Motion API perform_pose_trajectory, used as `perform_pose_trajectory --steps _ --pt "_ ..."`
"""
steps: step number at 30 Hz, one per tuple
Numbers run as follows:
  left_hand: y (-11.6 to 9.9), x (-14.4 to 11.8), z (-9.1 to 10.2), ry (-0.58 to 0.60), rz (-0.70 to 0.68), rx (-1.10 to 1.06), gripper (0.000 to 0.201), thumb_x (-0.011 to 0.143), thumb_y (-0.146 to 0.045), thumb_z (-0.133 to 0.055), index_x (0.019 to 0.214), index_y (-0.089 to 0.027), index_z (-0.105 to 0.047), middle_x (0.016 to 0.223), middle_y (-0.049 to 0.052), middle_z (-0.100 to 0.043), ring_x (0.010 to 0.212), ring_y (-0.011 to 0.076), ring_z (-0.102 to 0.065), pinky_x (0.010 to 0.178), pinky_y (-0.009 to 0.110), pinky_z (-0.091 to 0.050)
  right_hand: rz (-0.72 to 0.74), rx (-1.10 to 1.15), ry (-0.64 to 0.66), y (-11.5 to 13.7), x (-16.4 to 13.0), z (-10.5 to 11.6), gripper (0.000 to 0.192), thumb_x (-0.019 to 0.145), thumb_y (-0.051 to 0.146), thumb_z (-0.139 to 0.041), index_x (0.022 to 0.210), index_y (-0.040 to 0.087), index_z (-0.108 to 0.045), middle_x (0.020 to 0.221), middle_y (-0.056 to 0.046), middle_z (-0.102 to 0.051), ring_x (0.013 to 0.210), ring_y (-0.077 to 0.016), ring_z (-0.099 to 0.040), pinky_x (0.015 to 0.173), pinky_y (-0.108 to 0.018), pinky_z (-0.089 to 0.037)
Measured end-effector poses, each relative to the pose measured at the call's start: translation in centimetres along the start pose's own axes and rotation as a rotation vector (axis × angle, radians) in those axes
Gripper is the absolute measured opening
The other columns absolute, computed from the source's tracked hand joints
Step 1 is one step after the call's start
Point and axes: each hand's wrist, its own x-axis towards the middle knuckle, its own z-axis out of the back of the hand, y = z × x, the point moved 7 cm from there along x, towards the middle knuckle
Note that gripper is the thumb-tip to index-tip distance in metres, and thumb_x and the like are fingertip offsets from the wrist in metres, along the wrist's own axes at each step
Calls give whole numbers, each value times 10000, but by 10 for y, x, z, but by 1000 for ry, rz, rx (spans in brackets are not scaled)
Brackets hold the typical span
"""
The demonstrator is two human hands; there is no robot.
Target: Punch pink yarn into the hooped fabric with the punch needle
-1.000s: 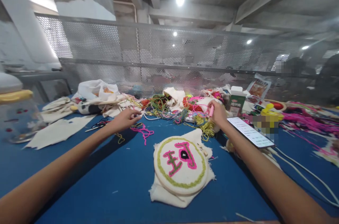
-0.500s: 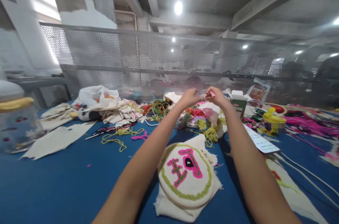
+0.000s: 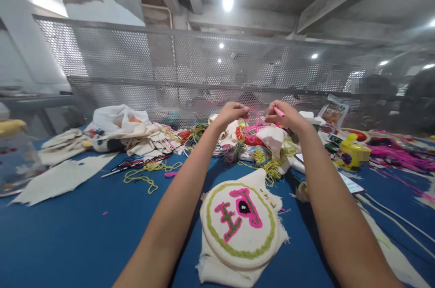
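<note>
Table: blue cloth top [image 3: 68, 233], scraps everywhere, mesh fence behind.
Left hand [image 3: 231, 113]: raised, fingertips pinched on pink yarn [image 3: 253, 118].
Right hand [image 3: 287, 115]: closed round a pink punch needle [image 3: 279, 111].
Hoop: embroidery hoop [image 3: 239, 224] flat below, between both forearms.
Behind: yarn pile [image 3: 258, 143].

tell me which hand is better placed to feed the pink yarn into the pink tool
Left. The left hand pinches the pink yarn right beside the pink tool, which the right hand already grips, so the right looks occupied.
</note>
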Motion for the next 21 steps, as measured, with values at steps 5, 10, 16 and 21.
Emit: perform_pose_trajectory --steps 5,10,16,21 --pt "-38 -15 31 -30 -66 -136 192 812 -252 -528 821 -106 -651 709 44 -648 606 75 -579 635 238 -433 118 532 158 69 -15 -31 282 630 259 -673 754 227 -422 768 4 -605 719 -142 -595 657 -307 -473" --pt "-38 -26 56 -59 -25 -190 130 755 -185 -581 820 -107 -662 644 32 -605 478 46 -483 523 218 -385 55 635 161 75 -13 -45 304 571 156 -699 693 213 -426 581 57 -522 526 -83 -518 500 -219 -416" --pt "-15 -46 119 -179 3 -257 225 784 -186 -514 976 -150 -626 736 18 -579 430 21 -344 436 186 -293 -47 644 11 32 -10 -8 297 566 180 -683 679 210 -410 627 38 -580 428 -50 -411 394 -195 -310" --pt "3 -59 141 -177 57 -238 172 727 -178 -560 862 -139 -659 682 18 -565 440 37 -344 410 190 -254 -71 587 -7 27 -13 7 234 583 152 -659 629 210 -436 634 15 -593 488 -83 -476 439 -225 -359"
